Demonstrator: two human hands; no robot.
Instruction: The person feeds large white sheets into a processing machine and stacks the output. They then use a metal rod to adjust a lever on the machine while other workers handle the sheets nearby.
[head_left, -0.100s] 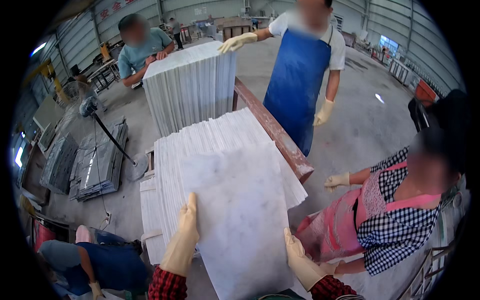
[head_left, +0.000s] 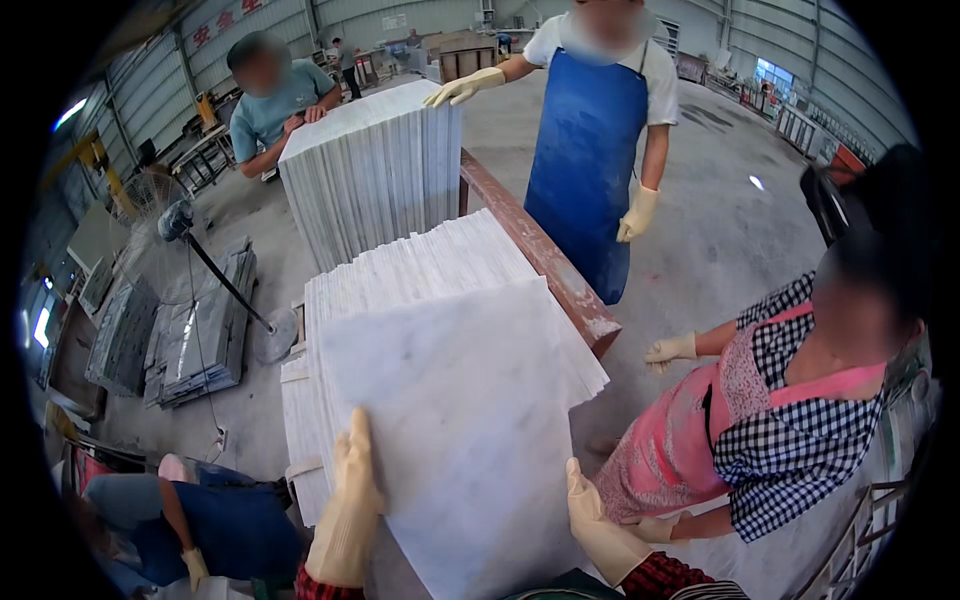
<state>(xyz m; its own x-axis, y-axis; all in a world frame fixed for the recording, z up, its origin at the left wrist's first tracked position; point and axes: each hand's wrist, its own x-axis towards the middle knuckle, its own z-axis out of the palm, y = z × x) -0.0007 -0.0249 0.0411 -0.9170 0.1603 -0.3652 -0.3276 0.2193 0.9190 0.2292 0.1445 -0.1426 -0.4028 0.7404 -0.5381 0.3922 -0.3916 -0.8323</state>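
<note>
A thin white marble slab (head_left: 455, 415) with faint grey veining lies slanted in front of me between my hands. My left hand (head_left: 352, 490), in a cream rubber glove, grips its left edge with the thumb along the side. At the lower right edge, my gloved right hand (head_left: 598, 515) holds it too; the fingers beneath are hidden on both sides. Just beyond the held piece stands a row of similar white slabs (head_left: 425, 258) on edge, partly covered by it. A taller block of upright slabs (head_left: 375, 170) rises farther back.
A worn reddish beam (head_left: 545, 255) runs along the stacks' right side. A person in a blue apron (head_left: 585, 165) touches the tall block; another leans at its far left. A person in a pink apron (head_left: 680, 435) stands close on my right. A fan (head_left: 178, 222) stands left.
The slab has come up closer to me, its far left corner shifting left. My left hand has moved left and a little down with it. The blue-aproned person's lowered hand has shifted slightly.
</note>
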